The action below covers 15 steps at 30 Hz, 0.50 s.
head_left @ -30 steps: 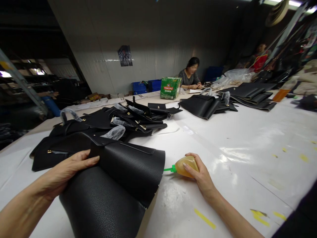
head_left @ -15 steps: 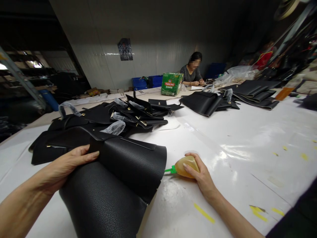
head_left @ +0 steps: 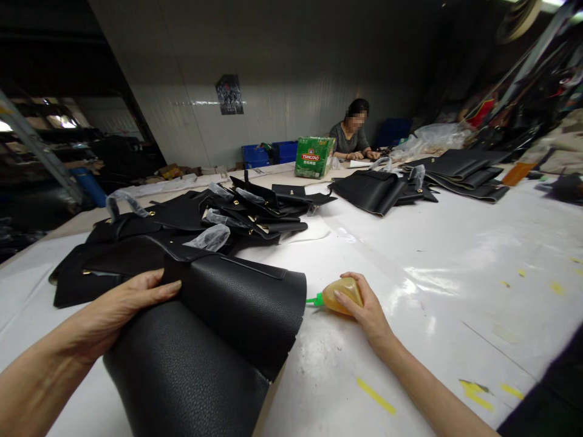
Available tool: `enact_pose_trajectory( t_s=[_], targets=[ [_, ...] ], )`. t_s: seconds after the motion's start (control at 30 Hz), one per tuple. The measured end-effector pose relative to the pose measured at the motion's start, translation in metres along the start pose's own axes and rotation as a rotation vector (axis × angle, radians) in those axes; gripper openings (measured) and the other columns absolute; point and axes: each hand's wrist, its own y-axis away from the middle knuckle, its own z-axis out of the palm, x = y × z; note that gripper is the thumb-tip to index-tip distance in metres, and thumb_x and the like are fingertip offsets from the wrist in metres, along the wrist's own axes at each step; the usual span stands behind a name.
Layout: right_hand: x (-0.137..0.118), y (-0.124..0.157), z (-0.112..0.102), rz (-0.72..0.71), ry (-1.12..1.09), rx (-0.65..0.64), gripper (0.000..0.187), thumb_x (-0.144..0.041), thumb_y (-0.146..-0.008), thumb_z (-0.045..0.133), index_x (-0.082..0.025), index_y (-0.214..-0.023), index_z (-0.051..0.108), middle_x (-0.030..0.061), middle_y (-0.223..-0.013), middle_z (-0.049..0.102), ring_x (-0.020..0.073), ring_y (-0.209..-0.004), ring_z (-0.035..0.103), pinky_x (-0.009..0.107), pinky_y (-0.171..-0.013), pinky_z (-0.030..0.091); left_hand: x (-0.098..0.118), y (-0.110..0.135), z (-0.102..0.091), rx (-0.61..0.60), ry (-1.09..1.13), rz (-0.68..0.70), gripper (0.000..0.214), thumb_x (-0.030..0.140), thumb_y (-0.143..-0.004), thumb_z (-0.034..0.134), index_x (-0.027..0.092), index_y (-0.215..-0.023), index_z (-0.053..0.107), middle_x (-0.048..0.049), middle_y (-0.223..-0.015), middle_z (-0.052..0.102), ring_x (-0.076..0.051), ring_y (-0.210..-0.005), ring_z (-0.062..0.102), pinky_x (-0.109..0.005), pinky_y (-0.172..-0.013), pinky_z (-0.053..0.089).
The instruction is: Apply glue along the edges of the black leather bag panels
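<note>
My left hand (head_left: 136,303) grips a black grained leather bag piece (head_left: 195,364) by its upper left part, thumb on top and fingers beneath. The piece is curved, with one panel folded over and its edge facing right. In my right hand (head_left: 368,309) is a soft squeeze bottle (head_left: 341,296) of amber liquid, tilted sideways. Its green nozzle (head_left: 315,300) points left, close to the edge of the folded panel. Whether liquid is coming out cannot be made out.
Black bags (head_left: 228,209) with plastic-wrapped handles lie piled behind the piece. More black leather panels (head_left: 460,173) are stacked at the back right, near an orange-filled bottle (head_left: 519,170). A green carton (head_left: 313,158) stands near a seated person (head_left: 353,133). Yellow tape (head_left: 376,396) sticks to the white tabletop.
My right hand has raised the squeeze bottle slightly, and its nozzle has moved a little along the panel edge, away from me. My left hand keeps its hold on the leather.
</note>
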Motion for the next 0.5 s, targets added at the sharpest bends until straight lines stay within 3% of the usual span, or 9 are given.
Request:
enact_pose_trajectory(
  t_s=[0.27, 0.4, 0.5],
  targets=[
    [0.0001, 0.0033, 0.0035, 0.05, -0.054, -0.033, 0.038, -0.048, -0.074, 0.065, -0.027, -0.102, 0.051, -0.0005, -0.093, 0.057, 0.023, -0.084, 0.056, 0.032, -0.073, 0.044, 0.0012, -0.0008, 0.0008, 0.0, 0.024, -0.009, 0.054, 0.032, -0.051, 0.087, 0.019, -0.099, 0.064, -0.0065, -0.089, 0.074, -0.026, -0.072, 0.07, -0.031, -0.062, 0.059],
    [0.0004, 0.0001, 0.0019, 0.067, -0.08, 0.027, 0.039, -0.047, -0.073, 0.067, -0.028, -0.103, 0.05, -0.0008, -0.097, 0.057, 0.0229, -0.088, 0.055, 0.033, -0.079, 0.042, 0.0027, 0.0007, 0.0002, 0.089, 0.007, -0.013, 0.06, 0.025, -0.046, 0.088, 0.021, -0.1, 0.063, -0.004, -0.094, 0.074, -0.026, -0.081, 0.07, -0.027, -0.064, 0.058],
    [-0.0046, 0.0015, -0.001, 0.077, -0.122, 0.029, 0.041, -0.046, -0.07, 0.07, -0.027, -0.101, 0.051, -0.0006, -0.091, 0.059, 0.0229, -0.083, 0.056, 0.034, -0.077, 0.043, 0.0, 0.0003, -0.002, 0.011, 0.02, -0.01, 0.053, 0.032, -0.053, 0.086, 0.022, -0.1, 0.065, -0.0057, -0.099, 0.073, -0.029, -0.087, 0.069, -0.033, -0.071, 0.058]
  ],
)
